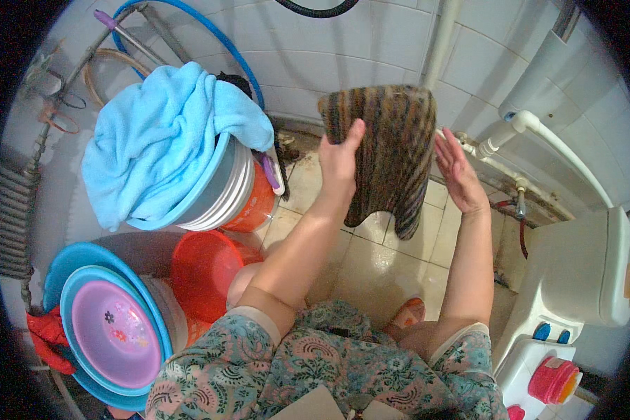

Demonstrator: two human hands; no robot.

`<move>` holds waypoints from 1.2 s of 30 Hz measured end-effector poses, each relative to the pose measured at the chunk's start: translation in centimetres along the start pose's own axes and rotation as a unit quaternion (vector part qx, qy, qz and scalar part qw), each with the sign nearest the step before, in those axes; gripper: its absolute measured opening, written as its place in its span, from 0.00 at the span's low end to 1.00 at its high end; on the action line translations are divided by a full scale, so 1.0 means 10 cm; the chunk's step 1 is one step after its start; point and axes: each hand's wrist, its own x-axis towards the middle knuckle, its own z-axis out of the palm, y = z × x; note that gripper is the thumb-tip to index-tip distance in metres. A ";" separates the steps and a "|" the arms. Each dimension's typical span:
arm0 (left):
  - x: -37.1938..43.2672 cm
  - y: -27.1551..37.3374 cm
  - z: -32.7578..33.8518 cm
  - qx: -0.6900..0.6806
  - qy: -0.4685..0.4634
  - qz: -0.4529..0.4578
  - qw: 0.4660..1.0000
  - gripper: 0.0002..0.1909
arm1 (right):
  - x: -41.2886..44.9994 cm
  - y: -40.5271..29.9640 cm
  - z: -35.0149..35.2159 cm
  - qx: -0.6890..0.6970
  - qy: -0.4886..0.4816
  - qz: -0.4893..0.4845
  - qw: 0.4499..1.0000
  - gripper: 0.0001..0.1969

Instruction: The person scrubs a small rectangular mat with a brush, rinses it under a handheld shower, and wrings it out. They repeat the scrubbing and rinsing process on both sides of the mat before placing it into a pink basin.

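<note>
My left hand grips a brown-and-black striped cloth by its left side, thumb lying on the near face and fingers hidden behind. The cloth looks folded and hangs in front of me above the tiled floor, its lower edge uneven with a longer flap at the right. My right hand is raised beside the cloth's right edge, palm turned towards it and fingers extended. Nothing is in that hand; whether its fingertips touch the cloth I cannot tell.
At left, a light blue towel drapes over a basin on a bucket. Below are a red bucket and stacked basins. A radiator lines the left wall. A toilet and white pipes are at right.
</note>
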 end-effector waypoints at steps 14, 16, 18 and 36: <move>0.19 0.14 -0.11 -0.271 -0.206 -0.182 0.923 0.27 | 0.10 0.47 0.07 -0.230 0.088 0.094 0.965 0.45; 0.13 0.12 -0.09 -0.282 -0.266 -0.212 0.897 0.28 | 0.08 0.40 0.04 -0.211 0.065 0.082 0.972 0.44; 0.07 0.06 -0.07 -0.280 -0.310 -0.229 0.879 0.31 | 0.12 0.42 0.01 -0.222 0.044 0.060 0.972 0.40; -0.12 -0.08 -0.22 0.072 -0.471 -0.056 0.878 0.34 | 0.30 0.21 0.45 0.110 0.384 -0.106 0.911 0.26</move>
